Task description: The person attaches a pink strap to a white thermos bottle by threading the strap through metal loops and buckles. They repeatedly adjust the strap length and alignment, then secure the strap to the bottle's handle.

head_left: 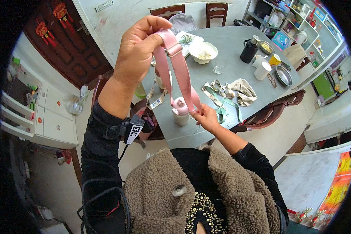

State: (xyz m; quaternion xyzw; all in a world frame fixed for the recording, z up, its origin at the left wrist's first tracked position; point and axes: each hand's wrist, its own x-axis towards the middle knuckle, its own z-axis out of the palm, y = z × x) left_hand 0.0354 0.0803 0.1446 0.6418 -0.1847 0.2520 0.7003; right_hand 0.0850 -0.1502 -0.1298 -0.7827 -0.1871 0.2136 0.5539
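Note:
A pink strap point(180, 70) with a metal slide buckle is stretched up in a loop over the table's near edge. The top of the loop is pinched between the thumb and fingers of my left hand point(133, 50), raised high. Lower down, my right hand point(207, 118) grips the same strap by its right side. Beside my right fingers stands a bottle point(181, 119) with a pink lid point(179, 104), upright on the table; the strap hangs down to its lid. A patterned strap point(158, 102) lies to the left of the bottle, near another cup-like container partly hidden behind the pink strap.
On the grey table point(226, 43) lie a green strap point(234, 105) and a crumpled beige cloth point(244, 91). Farther off are a white bowl point(202, 52), a black flask point(249, 50), a white cup point(263, 70) and a metal dish point(283, 75). A wooden chair point(275, 111) stands at the right.

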